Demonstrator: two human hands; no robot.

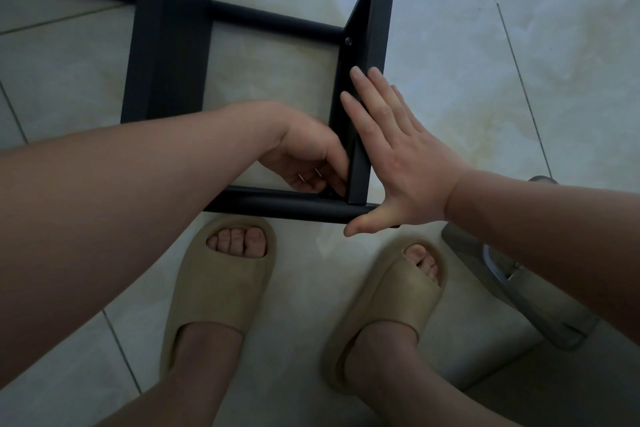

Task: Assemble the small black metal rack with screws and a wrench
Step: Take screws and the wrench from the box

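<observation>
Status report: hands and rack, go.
Right hand open, flat against the rack's side bar. Left hand curled at the inner corner by the bottom tube, grip hidden. Slippers close to that tube.

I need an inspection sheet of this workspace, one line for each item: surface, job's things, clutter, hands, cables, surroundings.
Surface: pale tiled floor with dark grout lines.
Job's things: black metal rack lies on the floor; one screw sits in its side bar; no wrench plainly seen.
Clutter: nothing seen.
Grippers (hands): left hand has fingers curled at the rack's near corner, and what they hold is hidden; right hand presses flat, fingers straight, on the side bar's outer face.
Cables: nothing seen.
Surroundings: two feet in beige slippers; a grey metal object at the right, partly behind the right forearm.
</observation>
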